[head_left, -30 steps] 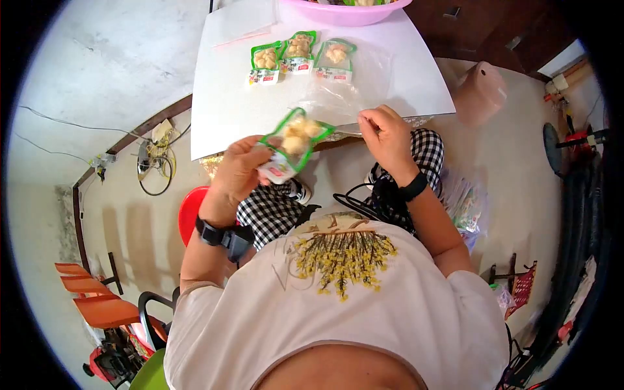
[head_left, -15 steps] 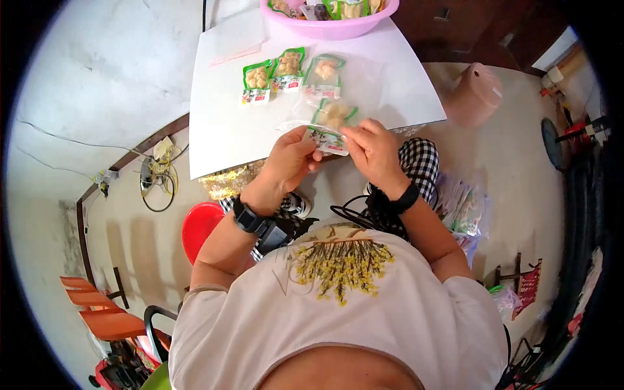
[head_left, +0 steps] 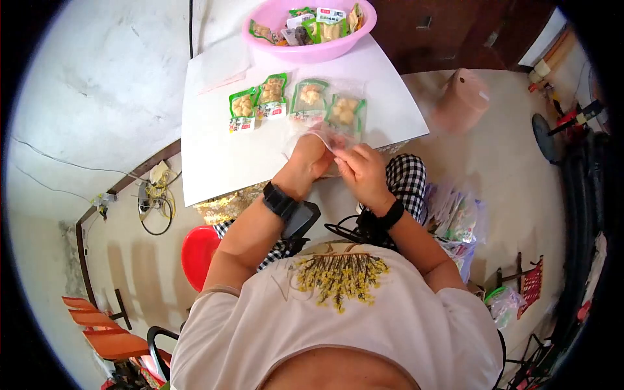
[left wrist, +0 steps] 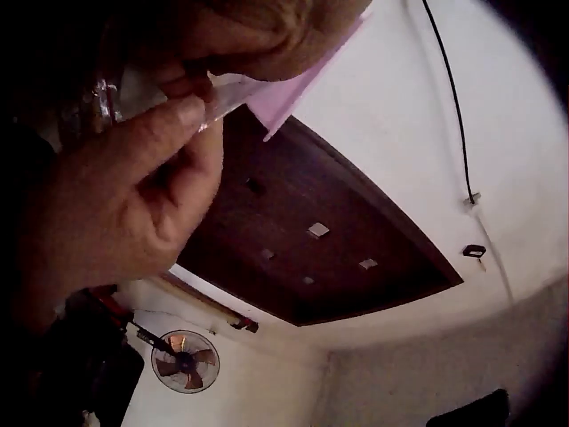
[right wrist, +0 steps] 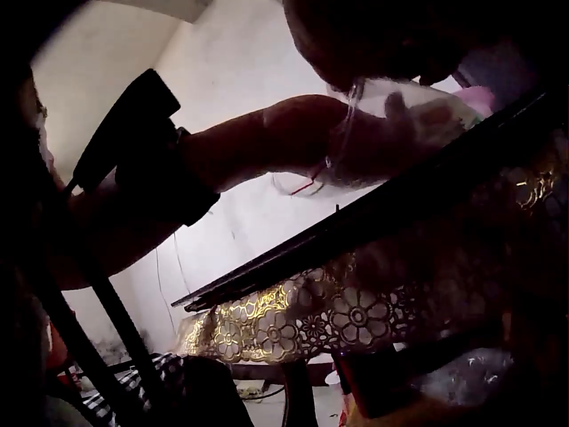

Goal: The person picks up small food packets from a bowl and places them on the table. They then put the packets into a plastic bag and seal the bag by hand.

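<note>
My left hand (head_left: 311, 156) reaches into the mouth of a clear plastic bag (head_left: 355, 91), its fingers seen through the film. In the right wrist view the left hand's thumb (right wrist: 396, 108) stands raised under the film. My right hand (head_left: 365, 172) pinches the bag's edge between thumb and finger; the left wrist view shows this pinch on the film (left wrist: 233, 96). Inside the bag lie two green-edged food packets, one packet (head_left: 311, 96) at the left and another packet (head_left: 344, 110) just beyond my left fingers. Two similar packets, a left one (head_left: 242, 112) and a right one (head_left: 271, 94), lie outside the bag.
A pink basin (head_left: 309, 52) full of assorted packets stands at the back of the white table (head_left: 227, 162). Flat clear film (head_left: 218, 68) lies at the table's far left. A red stool (head_left: 199, 257) and filled plastic bags (head_left: 458, 218) are on the floor.
The packet held in the left hand has gone into the clear bag, beside the one there. The right hand has moved over to the bag's mouth and grips its edge.
</note>
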Demonstrator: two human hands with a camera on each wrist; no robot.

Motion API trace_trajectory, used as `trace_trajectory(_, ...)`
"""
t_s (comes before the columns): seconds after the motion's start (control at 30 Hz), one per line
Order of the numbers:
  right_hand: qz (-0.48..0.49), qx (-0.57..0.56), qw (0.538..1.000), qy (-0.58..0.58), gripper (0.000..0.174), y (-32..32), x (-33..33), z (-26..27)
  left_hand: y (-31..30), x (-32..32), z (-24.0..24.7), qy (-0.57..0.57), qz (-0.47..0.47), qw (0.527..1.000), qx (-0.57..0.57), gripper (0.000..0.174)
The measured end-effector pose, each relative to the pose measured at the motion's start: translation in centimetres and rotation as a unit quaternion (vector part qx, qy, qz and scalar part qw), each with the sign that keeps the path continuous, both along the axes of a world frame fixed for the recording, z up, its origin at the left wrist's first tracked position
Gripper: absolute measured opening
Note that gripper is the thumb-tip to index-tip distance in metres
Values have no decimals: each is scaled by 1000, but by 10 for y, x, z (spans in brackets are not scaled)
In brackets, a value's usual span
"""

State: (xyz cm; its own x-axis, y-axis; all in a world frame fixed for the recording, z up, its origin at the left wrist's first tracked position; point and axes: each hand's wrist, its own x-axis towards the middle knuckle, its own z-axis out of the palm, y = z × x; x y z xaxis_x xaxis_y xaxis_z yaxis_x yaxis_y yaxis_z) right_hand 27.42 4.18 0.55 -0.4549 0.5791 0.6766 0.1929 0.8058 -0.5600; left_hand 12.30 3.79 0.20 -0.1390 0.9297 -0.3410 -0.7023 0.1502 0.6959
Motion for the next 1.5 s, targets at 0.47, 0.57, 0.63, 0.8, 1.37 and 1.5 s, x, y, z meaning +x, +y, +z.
trace_trajectory(0.47, -2, -26, 998, -51, 9, 2, 5, -8, 30, -9, -41, 223, -58, 961, 151, 20)
trace_trajectory(0.57, -15, -18, 999, -32, 9, 2, 6, -11, -22, 0, -2, 106, -52, 992, 49, 22)
trace_trajectory(0.63, -18, -48, 999, -12, 8, 1, 6, -11, -53, -3, 9, 147, -69, 987, 10, 22)
trace_trajectory(0.8, -14, -43, 999, -30, 8, -2, 7, -8, -104, -67, 70, 439, -161, 882, -60, 20)
trace_trajectory(1.37, 7, -19, 996, -90, 5, -9, 3, 1, -28, -172, 27, 780, 85, 544, -297, 64)
trace_trajectory(1.5, 15, -15, 996, -88, 5, -10, 2, 0, -31, -183, 18, 697, 166, 658, -232, 46)
